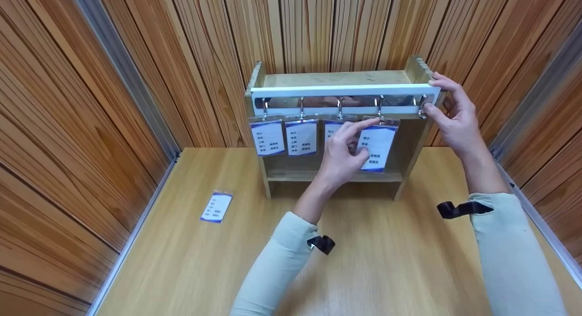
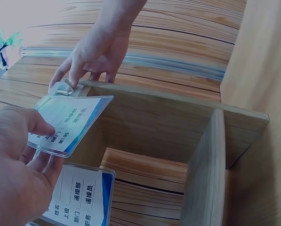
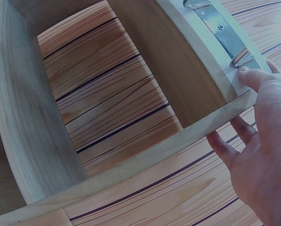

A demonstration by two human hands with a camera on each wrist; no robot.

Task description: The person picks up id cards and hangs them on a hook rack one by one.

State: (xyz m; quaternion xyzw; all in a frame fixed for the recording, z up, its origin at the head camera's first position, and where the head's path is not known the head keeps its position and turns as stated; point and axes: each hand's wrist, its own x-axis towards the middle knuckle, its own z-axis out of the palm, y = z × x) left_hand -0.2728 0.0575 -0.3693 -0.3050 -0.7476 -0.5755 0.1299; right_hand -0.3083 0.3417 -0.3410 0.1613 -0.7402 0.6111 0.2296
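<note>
And L hand [image 1: 341,154] has card no. 4 [image 1: 379,143] at the rail's [image 1: 318,91] 4th hook [image 1: 381,102] — thumb over the front, other fingertips tucked behind the L edge, index up by the hook, prob. to steer the slot; can't tell if it's fully seated. R hand [image 1: 459,118] grips the rail's 3 o'clock end, thumb right beside the 5th hook [image 3: 242,57], fingers behind the rack's [image 1: 334,175] side, prob. so nothing slides or tips under a push. Three cards [image 1: 301,138] hang to the 9 o'clock of no. 4, one per hook, fronts out, presumably for reading. 5th hook's bare. Loose card [image 1: 217,208] lies flat on the table [image 1: 204,270], approx. 8 o'clock of the rack — within easy L reach, I'd say.
</note>
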